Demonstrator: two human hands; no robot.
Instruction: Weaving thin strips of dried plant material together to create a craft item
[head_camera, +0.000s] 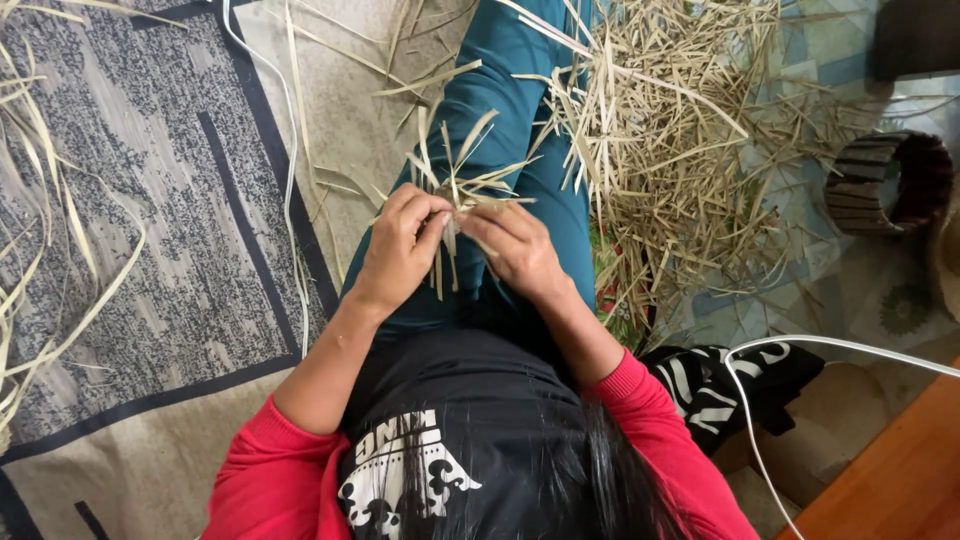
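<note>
Straw-coloured dry leaf strips are filling most of the view, and a small woven bundle of strips (455, 195) is sitting at the centre of it, over the person's teal trouser leg (520, 120), with loose ends fanning out toward 12 and 1 o'clock. Pinching that bundle from the 9 o'clock side is the left hand (400, 250), its fingers curled closed with thumb and fingertips pressing on the strips; the right hand (515, 250) is gripping the same bundle from the 3 o'clock side, fingers bent tight around a few strands, and the 2 hands are almost touching. Both hands are covering the lower part of the bundle, so how the strips cross there cannot be told. At 1 to 2 o'clock a large heap of loose strips (670, 150) is lying on the patterned floor covering, just beside the leg. Further out at 3 o'clock a dark, striped woven ring (885, 185) is resting on its side, well apart from the hands. At 9 o'clock a grey speckled rug (150, 230) with dark border lines is spreading out, with 1 long pale strip (292, 200) running down it and more strands at the far left edge. At 4 o'clock a black-and-white patterned cloth (730, 385) is lying near the person's red sleeve (650, 400), and a thin white cord (800, 350) is curving over it toward an orange-brown wooden surface (900, 470) at 5 o'clock.
</note>
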